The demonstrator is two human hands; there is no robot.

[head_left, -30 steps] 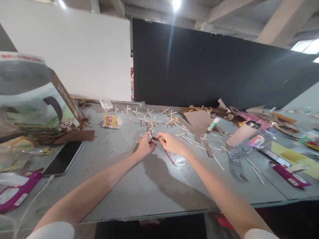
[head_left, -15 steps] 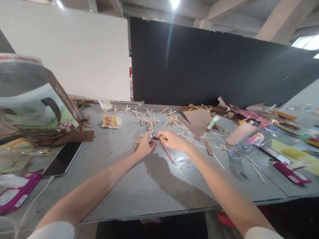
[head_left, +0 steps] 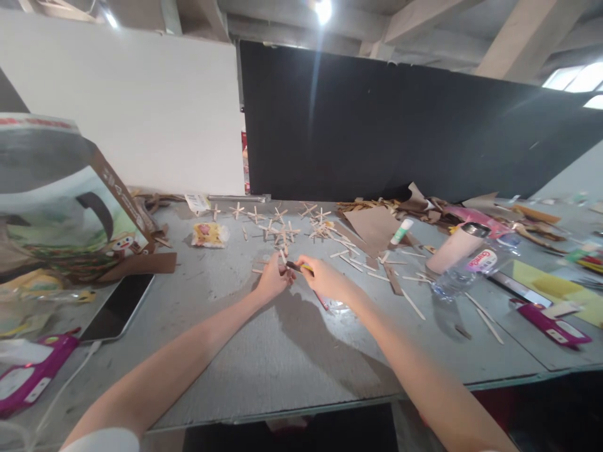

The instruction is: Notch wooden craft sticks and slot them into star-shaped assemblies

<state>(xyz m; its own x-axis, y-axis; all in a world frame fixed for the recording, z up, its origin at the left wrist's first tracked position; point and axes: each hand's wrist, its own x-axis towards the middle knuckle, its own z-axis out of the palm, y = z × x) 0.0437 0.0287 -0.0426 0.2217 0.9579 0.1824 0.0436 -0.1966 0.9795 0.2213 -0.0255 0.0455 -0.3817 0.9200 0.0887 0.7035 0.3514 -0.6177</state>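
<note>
My left hand [head_left: 273, 280], closed, pinches a short pale strip [head_left: 282, 255] that sticks up from the fingertips. In my right hand [head_left: 325, 280] is a slim black and yellow tool [head_left: 294, 267], which looks like a utility knife. Its dark end points left and meets the left fingertips by the strip. A thin red stick [head_left: 324, 301] lies on the table, partly covered by my right hand. Just beyond both hands sit several small star shapes of crossed strips [head_left: 282, 233]. Loose pale strips [head_left: 353, 263] are scattered to the right.
A grey table [head_left: 226, 364] carries brown cardboard [head_left: 370, 227], a glue stick [head_left: 402, 231], a pink flask [head_left: 456, 247] and a plastic bottle [head_left: 471, 273] at right. Leftward are a snack packet [head_left: 210, 235], a phone [head_left: 120, 307], a purple device [head_left: 38, 370] and a printed bag [head_left: 70, 201].
The right hand has come slightly nearer and tilted, with the tool now slanting more and the red stick more covered. My left hand barely differs. The camera view has shifted slightly.
</note>
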